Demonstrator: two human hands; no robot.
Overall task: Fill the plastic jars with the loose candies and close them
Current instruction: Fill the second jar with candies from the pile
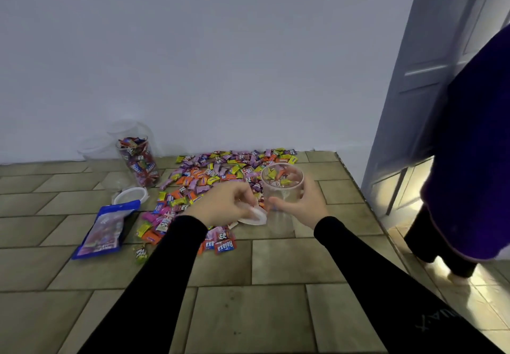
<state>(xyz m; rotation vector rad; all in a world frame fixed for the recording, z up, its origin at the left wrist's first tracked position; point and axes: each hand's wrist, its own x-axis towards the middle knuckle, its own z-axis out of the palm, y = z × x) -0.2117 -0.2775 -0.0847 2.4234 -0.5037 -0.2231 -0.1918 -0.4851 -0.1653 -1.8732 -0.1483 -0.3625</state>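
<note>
Head view: jar [282, 188] perhaps near table edge [358, 188]

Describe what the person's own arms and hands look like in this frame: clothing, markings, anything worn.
Both arms wear long, close-fitting black sleeves that end at the wrists. The left hand and right hand are bare: no gloves, and no rings, watch or bracelets can be made out. The right sleeve carries faint grey lettering near the bottom edge of the picture, too dim to read fully. The left sleeve looks plain.

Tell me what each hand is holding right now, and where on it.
The right hand grips the clear jar around its side wall. The left hand pinches a white lid at its edge.
</note>
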